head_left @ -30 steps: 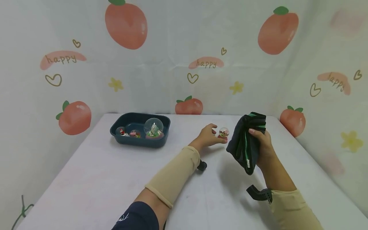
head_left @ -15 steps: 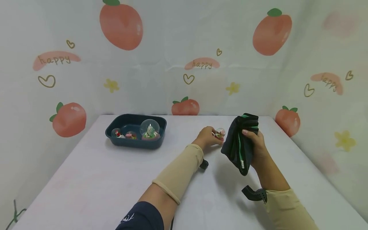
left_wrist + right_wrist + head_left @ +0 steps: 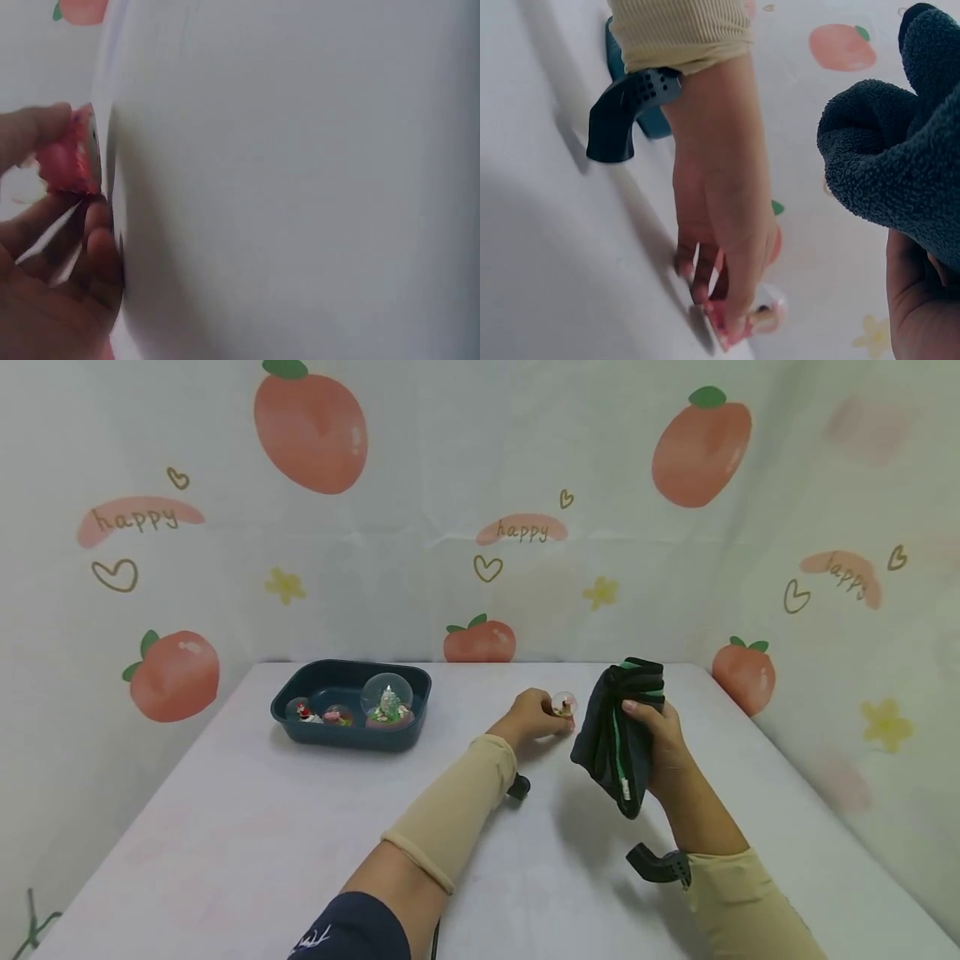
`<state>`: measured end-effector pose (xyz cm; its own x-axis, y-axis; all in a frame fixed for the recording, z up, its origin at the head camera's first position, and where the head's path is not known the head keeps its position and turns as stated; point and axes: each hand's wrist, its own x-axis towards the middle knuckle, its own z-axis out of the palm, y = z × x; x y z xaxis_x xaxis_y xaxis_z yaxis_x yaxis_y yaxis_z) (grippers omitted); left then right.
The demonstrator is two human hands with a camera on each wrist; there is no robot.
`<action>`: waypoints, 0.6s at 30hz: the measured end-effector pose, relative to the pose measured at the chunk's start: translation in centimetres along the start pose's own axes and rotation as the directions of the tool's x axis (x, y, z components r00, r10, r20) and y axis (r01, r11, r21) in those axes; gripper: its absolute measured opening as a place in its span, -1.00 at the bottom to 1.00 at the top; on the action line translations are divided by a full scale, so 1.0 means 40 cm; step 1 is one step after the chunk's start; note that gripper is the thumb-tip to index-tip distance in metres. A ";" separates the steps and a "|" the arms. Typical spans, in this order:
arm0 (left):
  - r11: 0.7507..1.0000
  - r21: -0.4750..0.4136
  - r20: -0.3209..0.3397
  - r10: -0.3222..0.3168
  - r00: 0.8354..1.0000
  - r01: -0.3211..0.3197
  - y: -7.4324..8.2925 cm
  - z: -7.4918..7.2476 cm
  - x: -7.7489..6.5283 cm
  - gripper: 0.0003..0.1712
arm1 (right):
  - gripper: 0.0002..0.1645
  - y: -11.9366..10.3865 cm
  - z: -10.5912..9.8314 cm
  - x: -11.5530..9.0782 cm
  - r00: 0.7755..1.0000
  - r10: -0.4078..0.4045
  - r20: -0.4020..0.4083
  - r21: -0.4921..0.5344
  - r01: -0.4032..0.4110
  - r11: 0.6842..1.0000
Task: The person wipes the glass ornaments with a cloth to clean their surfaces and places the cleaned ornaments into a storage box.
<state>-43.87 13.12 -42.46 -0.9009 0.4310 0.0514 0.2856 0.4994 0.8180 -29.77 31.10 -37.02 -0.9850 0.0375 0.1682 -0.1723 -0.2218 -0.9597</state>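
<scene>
On white table [image 3: 262, 827], left fingers [image 3: 542, 706] pinch small globe [image 3: 563, 704]; right fingers [image 3: 637, 707] apparently clutch dark cloth [image 3: 611, 739].

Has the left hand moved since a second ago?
Yes. The left hand has closed toward the dark cloth, its fingers now gripping the small snow globe.

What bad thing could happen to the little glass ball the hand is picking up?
The left hand pinches the small globe only by its fingers, low at the pink base, so the smooth ball might slip and roll on the table. The right hand holds a bunched cloth close beside it; the hanging cloth could knock the globe. Three more globes sit in the tray, so a rough drop there might chip them.
</scene>
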 end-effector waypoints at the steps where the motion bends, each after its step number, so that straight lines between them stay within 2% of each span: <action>1: 1.000 -0.003 0.002 0.003 1.000 -0.003 -0.001 -0.005 -0.003 -0.64 | -0.71 0.000 0.000 0.000 1.000 0.001 0.001 -0.005 -0.001 1.000; 6: 0.999 0.011 -0.013 0.030 0.999 -0.030 -0.004 -0.040 -0.024 -0.62 | -0.74 0.000 0.008 0.001 1.000 0.003 0.009 -0.022 -0.002 1.000; 10: 0.995 -0.003 -0.042 0.098 0.994 -0.099 0.005 -0.075 -0.056 -0.63 | -0.78 0.003 0.016 0.001 1.000 0.007 0.017 -0.012 -0.006 1.000; 14: 0.986 -0.041 -0.066 0.157 0.985 -0.160 0.021 -0.112 -0.105 -0.65 | -0.79 0.009 0.021 0.001 1.000 0.019 0.011 -0.011 -0.019 1.000; 18: 0.977 -0.077 -0.060 0.195 0.979 -0.200 0.043 -0.148 -0.171 -0.68 | -0.74 0.015 0.025 0.001 0.999 0.053 0.014 -0.018 -0.053 0.998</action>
<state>-39.15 6.58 -38.01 -0.8457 0.4746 0.2442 0.4335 0.3439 0.8329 -29.92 30.01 -37.35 -0.9927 0.0122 0.1203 -0.1202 -0.2055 -0.9713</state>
